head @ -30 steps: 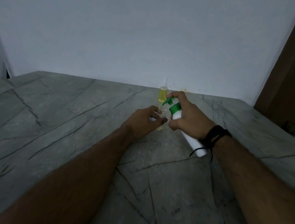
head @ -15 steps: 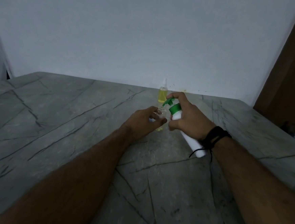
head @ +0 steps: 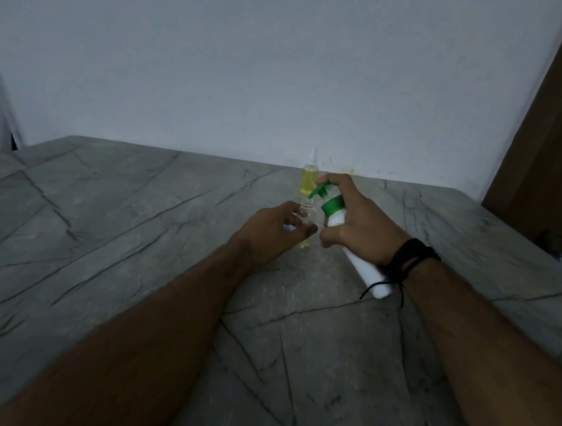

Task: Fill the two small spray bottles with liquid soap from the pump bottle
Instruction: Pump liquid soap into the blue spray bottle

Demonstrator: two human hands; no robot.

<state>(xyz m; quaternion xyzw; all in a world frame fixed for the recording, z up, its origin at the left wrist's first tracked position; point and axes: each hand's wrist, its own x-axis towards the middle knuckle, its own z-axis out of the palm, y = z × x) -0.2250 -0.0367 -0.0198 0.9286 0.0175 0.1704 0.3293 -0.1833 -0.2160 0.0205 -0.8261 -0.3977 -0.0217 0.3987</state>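
The open small bottle (head: pixel 307 220) stands on the grey surface (head: pixel 102 249), in the middle and toward the far side, with a little yellow soap at its bottom. The left hand (head: pixel 271 234) grasps it from the left, fingers around the clear body. The pump bottle (head: pixel 354 249) is tilted, white body low and to the right, green pump head toward the small bottle; its spout sits just above the open neck. The right hand (head: pixel 361 227) grips it, with one finger on top of the pump. Behind, near the wall (head: pixel 250 76), the second small bottle (head: pixel 309 179) stands upright, full of yellow soap and with its sprayer on. Compared with half a second ago, almost nothing differs: both hands and all bottles stay in the same places.
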